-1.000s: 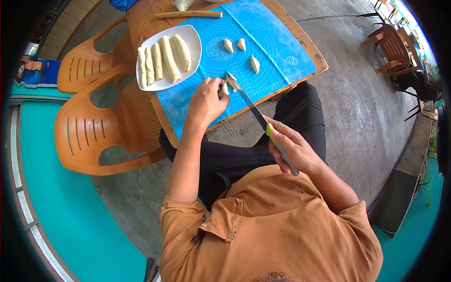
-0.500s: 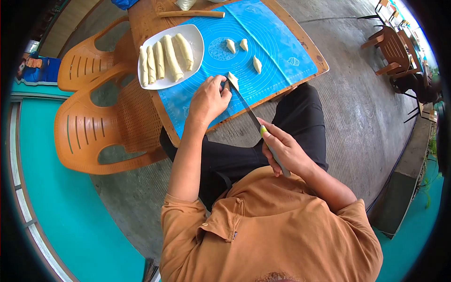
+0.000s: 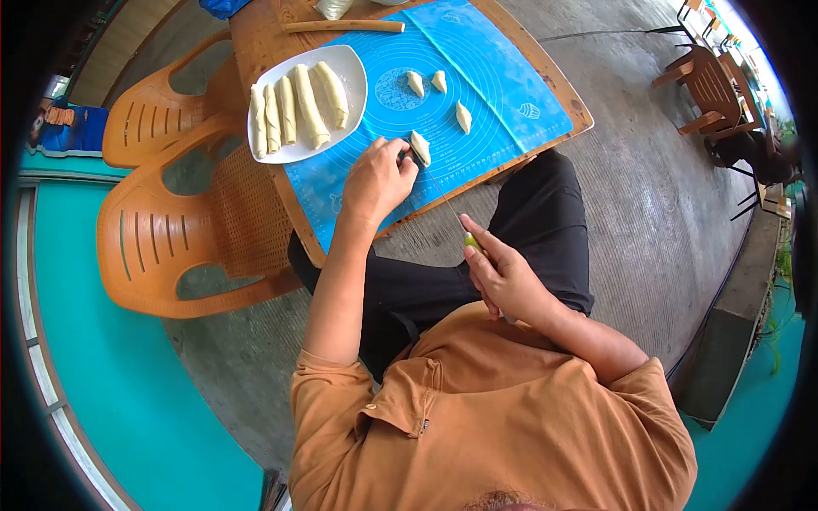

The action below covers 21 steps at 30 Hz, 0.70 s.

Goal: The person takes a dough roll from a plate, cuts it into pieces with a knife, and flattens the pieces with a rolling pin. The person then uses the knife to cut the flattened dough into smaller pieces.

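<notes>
My left hand [image 3: 375,181] rests on a blue silicone mat [image 3: 498,81], its fingertips pinching a small piece of dough under the knife's tip. My right hand [image 3: 503,277] grips the green handle of a knife [image 3: 443,198]; the thin blade runs up to the cut dough piece [image 3: 420,146] beside my left fingers. Three more cut dough pieces [image 3: 440,80] lie farther out on the mat. A white plate [image 3: 351,75] to the left holds several long dough rolls [image 3: 308,94].
The mat covers a small wooden table [image 3: 256,38] with a wooden rolling pin [image 3: 342,26] at its far edge. Two orange plastic chairs [image 3: 170,230] stand at the left. Wooden chairs [image 3: 707,81] are at the far right on the concrete floor.
The knife has turned edge-on and my right hand has drawn back toward my body. A freshly cut dough piece now lies separate beside my left fingers.
</notes>
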Available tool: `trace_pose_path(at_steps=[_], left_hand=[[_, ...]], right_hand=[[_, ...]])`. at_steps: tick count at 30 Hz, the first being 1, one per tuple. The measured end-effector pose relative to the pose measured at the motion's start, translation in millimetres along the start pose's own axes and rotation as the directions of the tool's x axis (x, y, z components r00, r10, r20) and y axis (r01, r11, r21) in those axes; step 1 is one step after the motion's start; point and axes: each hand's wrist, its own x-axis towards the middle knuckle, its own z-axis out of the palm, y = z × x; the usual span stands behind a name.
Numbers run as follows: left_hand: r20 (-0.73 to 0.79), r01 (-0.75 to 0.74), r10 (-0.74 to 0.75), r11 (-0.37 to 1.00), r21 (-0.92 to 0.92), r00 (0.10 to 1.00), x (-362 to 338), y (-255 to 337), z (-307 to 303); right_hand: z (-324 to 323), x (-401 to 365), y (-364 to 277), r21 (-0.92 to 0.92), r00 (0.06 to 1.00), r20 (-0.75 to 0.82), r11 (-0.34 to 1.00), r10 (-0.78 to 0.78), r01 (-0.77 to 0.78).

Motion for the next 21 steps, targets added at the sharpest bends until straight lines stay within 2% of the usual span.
trace_pose_path(at_steps=[4, 12, 18, 21], left_hand=[[-0.008, -0.011, 0.011, 1.0, -0.013, 1.0, -1.2, -0.8, 0.5], [0.007, 0.016, -0.016, 1.0, -0.025, 1.0, -1.2, 1.5, -3.5], [0.031, 0.085, -0.083, 0.994, -0.075, 0.996, 1.2, 4.6, -7.1], [0.008, 0.087, -0.087, 0.991, -0.102, 0.996, 0.7, 7.6, -8.6]], right_hand=[[-1.6, -0.6, -2.1, -0.056, 1.0, -0.02, 0.998, -0.021, 0.02], [-8.8, -1.4, -0.1, 0.207, 0.999, 0.052, 0.978, 0.004, -0.015], [-19.7, -6.9, -2.8, 0.254, 0.993, 0.113, 0.967, -0.02, -0.009], [-25.2, -8.6, -5.9, 0.285, 0.995, 0.089, 0.959, -0.036, 0.009]])
